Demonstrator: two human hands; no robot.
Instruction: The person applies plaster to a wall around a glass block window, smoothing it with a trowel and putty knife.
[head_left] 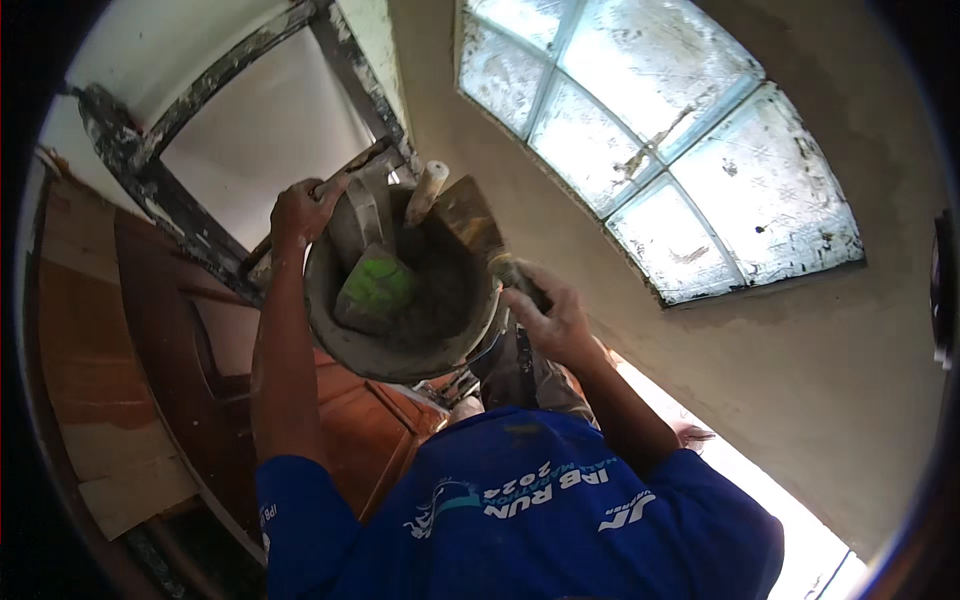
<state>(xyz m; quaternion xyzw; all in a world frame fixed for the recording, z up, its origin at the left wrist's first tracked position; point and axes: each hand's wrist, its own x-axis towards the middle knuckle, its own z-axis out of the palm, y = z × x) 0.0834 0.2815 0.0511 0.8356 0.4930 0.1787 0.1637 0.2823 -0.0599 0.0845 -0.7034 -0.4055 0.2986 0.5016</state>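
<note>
My left hand (pixel 300 215) is closed on a long mud-caked bar (pixel 357 164) at the upper left of a cement-smeared bucket (pixel 365 355); whether it also grips the rim is unclear. Grey wet mortar (pixel 430 310) fills part of the bucket, along with a grey scoop-like tool (pixel 375 290) smeared bright green and a pale wooden handle (pixel 428 188) sticking up. At the bucket's right, my right hand (pixel 550 318) wraps around the handle of a wide, stained metal blade (pixel 467 215), which leans over the rim.
A paint-spattered dark frame (pixel 232 75) stands upper left, above a reddish-brown wooden door (pixel 170 320) and plywood boards (pixel 88 380). To the right, a grey plastered wall (pixel 790 350) holds a glass-block window (pixel 670 150). A bright opening (pixel 780 520) shows at lower right.
</note>
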